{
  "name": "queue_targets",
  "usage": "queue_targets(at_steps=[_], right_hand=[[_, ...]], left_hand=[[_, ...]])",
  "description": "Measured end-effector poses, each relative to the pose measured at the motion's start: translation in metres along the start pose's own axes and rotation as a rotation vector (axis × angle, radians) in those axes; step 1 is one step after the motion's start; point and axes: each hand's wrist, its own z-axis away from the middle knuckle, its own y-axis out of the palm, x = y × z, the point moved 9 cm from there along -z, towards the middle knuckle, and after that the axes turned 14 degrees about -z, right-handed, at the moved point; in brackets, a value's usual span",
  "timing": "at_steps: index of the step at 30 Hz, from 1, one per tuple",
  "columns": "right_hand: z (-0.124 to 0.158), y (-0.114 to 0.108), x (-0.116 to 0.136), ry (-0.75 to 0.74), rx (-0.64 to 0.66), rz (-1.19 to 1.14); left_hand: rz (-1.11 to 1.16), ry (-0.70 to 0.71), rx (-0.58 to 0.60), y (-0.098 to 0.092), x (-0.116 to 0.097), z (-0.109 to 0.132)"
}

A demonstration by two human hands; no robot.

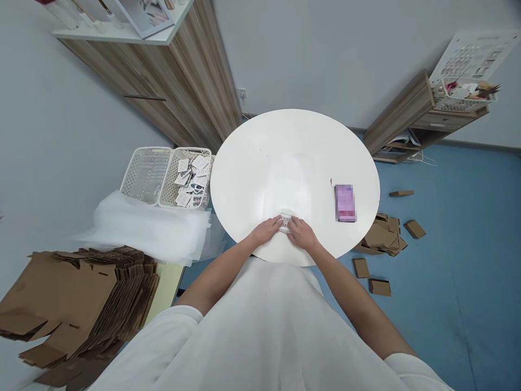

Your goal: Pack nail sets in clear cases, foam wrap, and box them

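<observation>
A small clear plastic case (pixel 286 222) is at the near edge of the white oval table (pixel 240 157), between my two hands. My left hand (pixel 266 230) grips it from the left, with the fingertips at its upper left side. From the right, my right hand (pixel 302 233) has its fingers on the case's right side and top. What is inside the case is too small to make out. Farther right on the tabletop lies a purple box (pixel 345 203), its face blurred.
Left of the table stand a white basket of small cards (pixel 189 178) and another basket of clear plastic pieces (pixel 147 172). Translucent wrapping sheets (pixel 150 225) and stacked flat cardboard (pixel 77 304) sit nearer me. Small brown boxes (pixel 379 287) lie on the blue floor at right.
</observation>
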Motion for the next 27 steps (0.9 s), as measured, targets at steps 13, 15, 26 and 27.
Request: queue_targets(at_steps=[13, 15, 26, 27], right_hand=[[-0.002, 0.005, -0.013, 0.124, -0.055, 0.005], [0.000, 0.003, -0.012, 0.115, -0.062, -0.016], [0.004, 0.002, -0.021, 0.164, -0.043, -0.275], [0.004, 0.003, -0.021, 0.167, -0.031, -0.294]], left_hand=[[0.004, -0.077, 0.019, -0.003, -0.002, -0.005], [0.064, -0.048, 0.012, -0.005, -0.001, -0.007], [0.277, -0.101, 0.036, -0.004, 0.013, -0.020], [0.291, -0.104, 0.042, -0.003, 0.012, -0.019]])
